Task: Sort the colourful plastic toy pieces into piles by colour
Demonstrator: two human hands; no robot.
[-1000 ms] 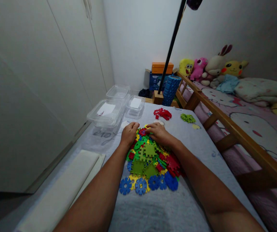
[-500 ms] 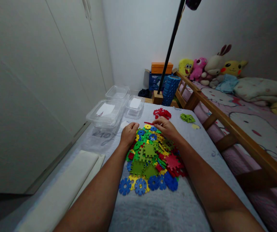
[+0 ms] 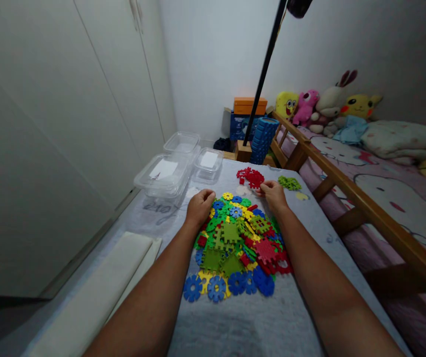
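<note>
A heap of flat interlocking plastic pieces (image 3: 237,243) in green, blue, red and yellow lies on the grey cloth (image 3: 242,322) in front of me. My left hand (image 3: 199,207) rests curled on the heap's far left edge. My right hand (image 3: 274,195) is off the heap at its far right, fingers pinched at the edge of a small pile of red pieces (image 3: 250,176). What it pinches, if anything, is too small to name. A small pile of light green pieces (image 3: 289,183) lies just right of that hand.
Clear plastic containers (image 3: 166,174) stand at the far left of the cloth. A white board (image 3: 97,292) lies on the left. A wooden bed rail (image 3: 354,198) runs along the right, with stuffed toys (image 3: 320,104) behind. A black pole (image 3: 263,74) rises from a wooden block.
My right hand has left the heap's far edge and moved right and away to the red pile, carrying a red piece half a second ago. The left hand has stayed put.
</note>
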